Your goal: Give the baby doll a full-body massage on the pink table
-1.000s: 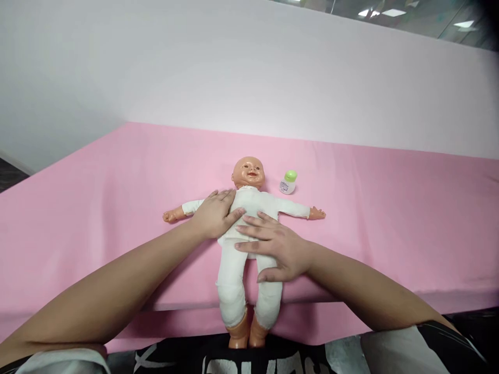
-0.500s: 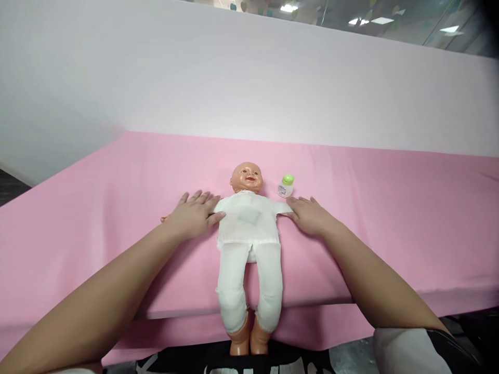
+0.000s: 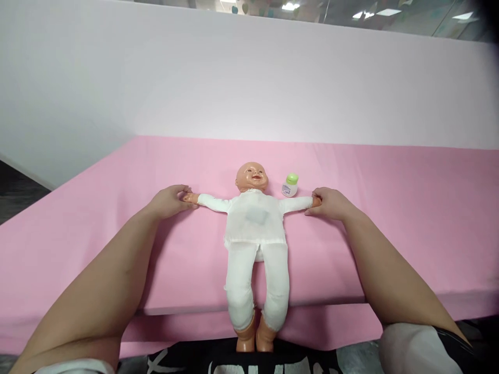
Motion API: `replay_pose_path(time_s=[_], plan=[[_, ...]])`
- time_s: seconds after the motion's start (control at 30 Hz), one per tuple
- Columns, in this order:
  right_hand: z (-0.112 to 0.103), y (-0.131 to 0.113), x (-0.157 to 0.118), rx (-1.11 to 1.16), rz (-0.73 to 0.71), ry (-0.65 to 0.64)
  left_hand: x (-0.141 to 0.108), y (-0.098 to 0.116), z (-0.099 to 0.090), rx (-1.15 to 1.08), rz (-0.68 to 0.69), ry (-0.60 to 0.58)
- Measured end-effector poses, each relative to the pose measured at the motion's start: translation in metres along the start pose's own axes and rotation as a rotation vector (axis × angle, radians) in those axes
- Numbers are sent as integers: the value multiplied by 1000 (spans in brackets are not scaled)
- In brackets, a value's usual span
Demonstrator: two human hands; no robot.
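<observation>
A baby doll (image 3: 255,223) in white cloth lies on its back, head away from me, arms stretched out sideways and feet over the near edge. My left hand (image 3: 170,201) is closed around the doll's hand (image 3: 191,198) on the left side. On the other side, my right hand (image 3: 331,203) grips the opposite doll hand (image 3: 317,201), which is partly covered by my fingers. Beside the doll's head stands a small clear bottle (image 3: 289,188) with a green cap and a printed label.
A pink cloth (image 3: 409,218) covers the table and hangs over its front edge. Behind it rises a white wall (image 3: 273,78) with glass above. My black garment (image 3: 187,358) is close to the doll's feet.
Both my hands have slid outward from the doll's upper arms to its hands. Their fingers, flat and spread before, are now curled around the doll's hands.
</observation>
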State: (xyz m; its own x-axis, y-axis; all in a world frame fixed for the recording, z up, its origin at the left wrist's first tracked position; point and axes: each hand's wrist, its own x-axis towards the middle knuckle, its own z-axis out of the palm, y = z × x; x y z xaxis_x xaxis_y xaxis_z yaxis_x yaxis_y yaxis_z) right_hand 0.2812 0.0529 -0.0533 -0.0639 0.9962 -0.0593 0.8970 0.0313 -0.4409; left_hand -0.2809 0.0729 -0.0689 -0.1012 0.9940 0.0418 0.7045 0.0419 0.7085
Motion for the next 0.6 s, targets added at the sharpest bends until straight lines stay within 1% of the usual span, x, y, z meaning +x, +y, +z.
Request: replay_pose_path(time_s=[0.1,0.13,0.17,0.23,0.3,0.37,0.43,0.6], plan=[[2,4,5,30,60,35,-1,10,8,-310,-65,31],[4,8,8,66,78,38,-1,14,11,-445,-60,53],[5,11,11,116,92,38,0,17,14,-498,-62,61],[10,19,15,283,117,23,1,21,21,-604,-101,26],[15,24,18,521,147,-20,3,24,26,-710,-184,-30],[19,28,19,742,176,-63,3,25,27,-783,-248,-73],[22,30,20,894,190,-67,2,25,25,-804,-260,-98],[27,33,27,1221,189,80,4,20,21,-899,-286,-113]])
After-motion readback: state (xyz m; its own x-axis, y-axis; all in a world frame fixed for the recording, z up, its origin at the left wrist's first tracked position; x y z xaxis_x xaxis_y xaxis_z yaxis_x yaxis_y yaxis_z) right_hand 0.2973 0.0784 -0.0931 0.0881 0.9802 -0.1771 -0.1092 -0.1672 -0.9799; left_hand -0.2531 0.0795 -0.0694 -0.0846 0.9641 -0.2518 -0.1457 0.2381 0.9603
